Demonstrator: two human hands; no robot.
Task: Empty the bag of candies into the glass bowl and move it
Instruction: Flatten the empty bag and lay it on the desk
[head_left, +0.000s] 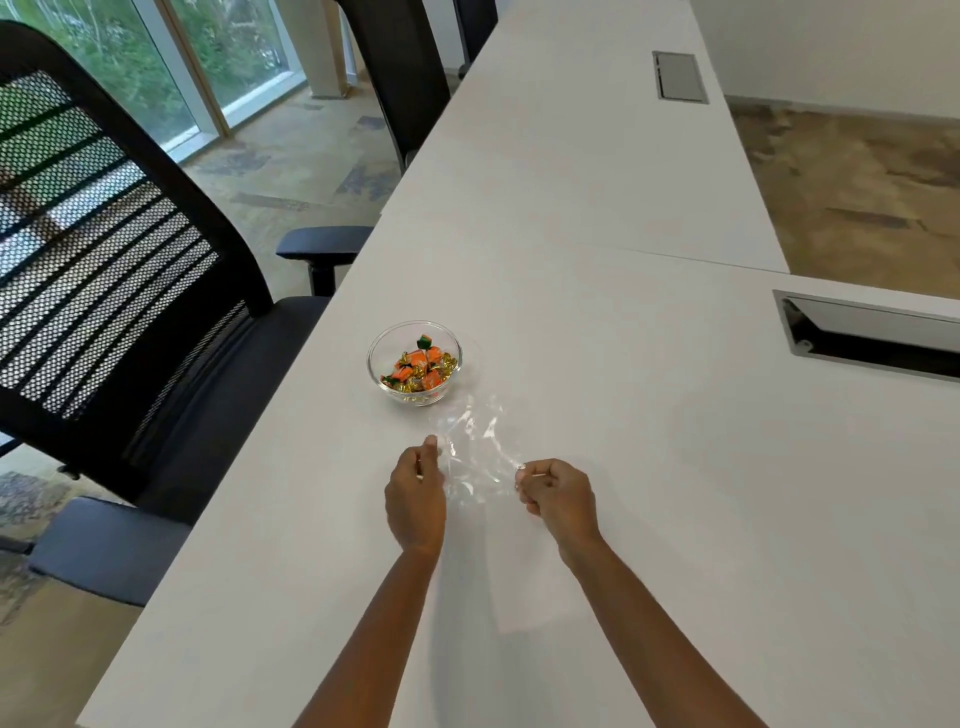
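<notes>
While both forearms reach in from the near edge of the long white table (597, 218), the left hand (415, 499) and the right hand (558, 499) each pinch a side of the crumpled clear plastic bag (475, 447), fingers curled tight on the film and holding it spread between them just above the tabletop. No sweets show through the plastic, so the bag looks empty, though its glare hides some of it. Just beyond the bag, close to the table's left edge, stands the small round glass bowl (382, 353), upright, with the orange, green and gold wrapped candies (421, 369) heaped inside it. By that reading the emptying is done; what is left is to put the bag aside and move the bowl, and neither hand touches the bowl yet. The tabletop around the bowl is bare, so little stands in its way, but the limp bag lies between the hands and the bowl. At the table's right edge a metal-framed cable hatch (872, 338) is open, and a second, shut grey hatch (680, 75) lies near the far end. Along the left edge a black mesh-backed office chair (104, 218) is drawn up close, with further chairs behind it.
</notes>
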